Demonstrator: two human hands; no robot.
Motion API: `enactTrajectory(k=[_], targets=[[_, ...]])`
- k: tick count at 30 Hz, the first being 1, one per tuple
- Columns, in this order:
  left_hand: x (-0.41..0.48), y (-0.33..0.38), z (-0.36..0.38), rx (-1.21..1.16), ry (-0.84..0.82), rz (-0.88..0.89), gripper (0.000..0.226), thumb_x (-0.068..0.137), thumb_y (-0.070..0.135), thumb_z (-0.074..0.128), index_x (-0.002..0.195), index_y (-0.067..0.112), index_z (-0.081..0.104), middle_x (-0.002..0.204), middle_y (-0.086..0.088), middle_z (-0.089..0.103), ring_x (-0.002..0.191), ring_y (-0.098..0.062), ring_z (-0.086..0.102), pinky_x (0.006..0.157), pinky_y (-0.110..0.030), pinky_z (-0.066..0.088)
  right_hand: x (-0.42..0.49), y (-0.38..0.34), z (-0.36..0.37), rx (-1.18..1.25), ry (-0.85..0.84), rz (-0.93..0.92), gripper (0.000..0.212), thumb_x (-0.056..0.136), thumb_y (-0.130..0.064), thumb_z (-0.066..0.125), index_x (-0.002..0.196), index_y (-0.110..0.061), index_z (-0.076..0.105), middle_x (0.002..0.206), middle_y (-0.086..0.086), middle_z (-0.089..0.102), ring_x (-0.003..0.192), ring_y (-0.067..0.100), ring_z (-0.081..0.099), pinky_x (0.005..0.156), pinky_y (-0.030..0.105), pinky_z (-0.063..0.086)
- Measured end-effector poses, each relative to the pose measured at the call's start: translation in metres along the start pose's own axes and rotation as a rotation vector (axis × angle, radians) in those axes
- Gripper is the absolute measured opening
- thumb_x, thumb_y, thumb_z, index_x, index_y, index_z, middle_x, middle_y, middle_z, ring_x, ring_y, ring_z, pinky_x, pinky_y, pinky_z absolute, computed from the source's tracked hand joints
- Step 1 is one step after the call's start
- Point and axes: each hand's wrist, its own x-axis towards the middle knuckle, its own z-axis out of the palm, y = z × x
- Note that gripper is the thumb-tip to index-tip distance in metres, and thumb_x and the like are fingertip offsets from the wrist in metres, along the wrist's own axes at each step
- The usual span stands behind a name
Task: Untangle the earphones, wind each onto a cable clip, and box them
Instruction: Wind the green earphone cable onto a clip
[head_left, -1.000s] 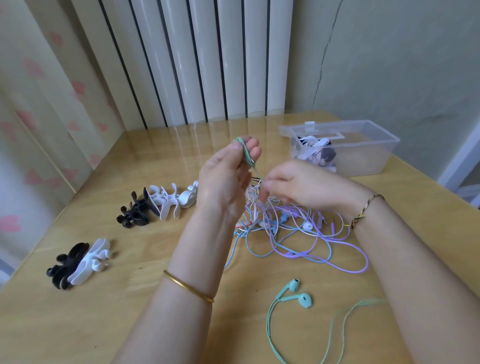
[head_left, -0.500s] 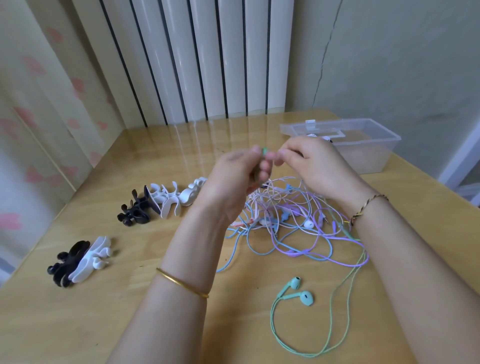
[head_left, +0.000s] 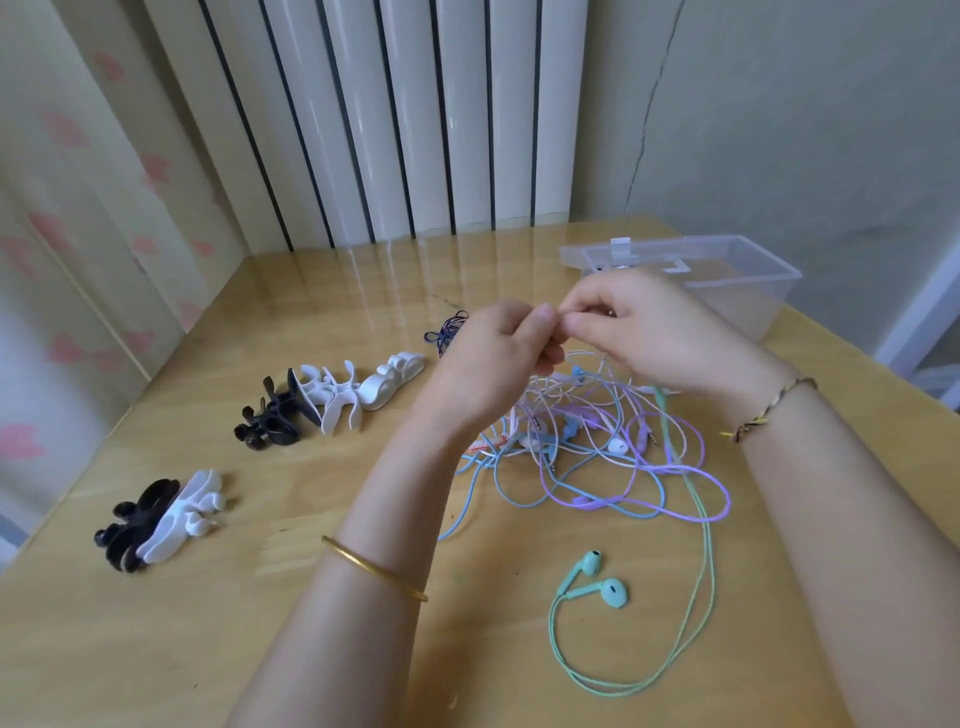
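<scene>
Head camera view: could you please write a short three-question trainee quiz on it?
1. True or false: the mint-green earphones have their buds nearer the camera than the tangled pile of earphone cables.
2. The clear plastic box stands at the wooden table's far ___ corner.
3. The black and white plastic cable clips lie: A) left of the pile, B) right of it, C) on it.
Key: 1 true; 2 right; 3 A.

Left hand (head_left: 493, 358) and right hand (head_left: 639, 327) meet, fingers curled.
</scene>
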Motion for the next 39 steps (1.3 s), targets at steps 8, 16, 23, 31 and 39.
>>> enactTrajectory(k=[8, 16, 23, 31, 39], targets=[[0.000, -0.005, -0.013, 0.230, -0.061, -0.045, 0.029, 0.100, 0.019, 0.043, 0.084, 0.009, 0.065, 0.063, 0.007, 0.054, 0.056, -0.007, 0.048, 0.059, -0.024, 0.039, 0.005, 0.005, 0.010, -0.069, 0.192, 0.018, 0.007, 0.088, -0.021, 0.063, 0.082, -0.019, 0.060, 0.062, -0.010, 0.045, 0.059, 0.001, 0.043, 0.060, 0.024, 0.037], [0.002, 0.005, -0.021, -0.962, 0.000, -0.280, 0.026, 0.099, 0.024, 0.042, 0.079, 0.020, 0.059, 0.060, 0.012, 0.050, 0.048, -0.001, 0.046, 0.070, -0.025, 0.033, 0.000, 0.020, 0.025, 0.508, -0.036, 0.176, 0.023, 0.100, -0.022, 0.046, 0.083, -0.019, 0.061, 0.062, 0.004, 0.045, 0.033, 0.002, 0.026, 0.033, 0.014, 0.021], [0.002, -0.004, -0.014, -0.771, 0.409, -0.063, 0.019, 0.096, 0.016, 0.054, 0.081, 0.015, 0.066, 0.074, 0.003, 0.070, 0.067, -0.004, 0.066, 0.060, -0.015, 0.050, -0.017, 0.008, 0.016, 0.324, -0.431, 0.152, 0.026, 0.100, -0.020, 0.044, 0.101, -0.009, 0.067, 0.052, -0.008, 0.040, 0.038, 0.005, 0.025, 0.035, 0.014, 0.022], [0.003, -0.014, -0.009, -0.035, 0.067, 0.071, 0.037, 0.101, 0.027, 0.043, 0.081, 0.008, 0.067, 0.062, 0.006, 0.066, 0.056, -0.003, 0.057, 0.062, -0.017, 0.044, -0.007, -0.014, -0.014, 0.214, -0.056, -0.039, 0.019, 0.095, -0.012, 0.052, 0.085, -0.009, 0.067, 0.050, -0.009, 0.042, 0.039, 0.001, 0.036, 0.042, 0.010, 0.028], [0.001, -0.002, -0.014, -0.654, -0.114, -0.074, 0.036, 0.103, 0.019, 0.036, 0.080, 0.008, 0.062, 0.061, 0.002, 0.051, 0.054, -0.010, 0.043, 0.066, -0.024, 0.037, 0.014, 0.014, 0.007, 0.114, 0.151, -0.032, 0.024, 0.094, -0.015, 0.054, 0.073, -0.026, 0.059, 0.053, -0.007, 0.043, 0.048, 0.005, 0.037, 0.055, 0.027, 0.031]])
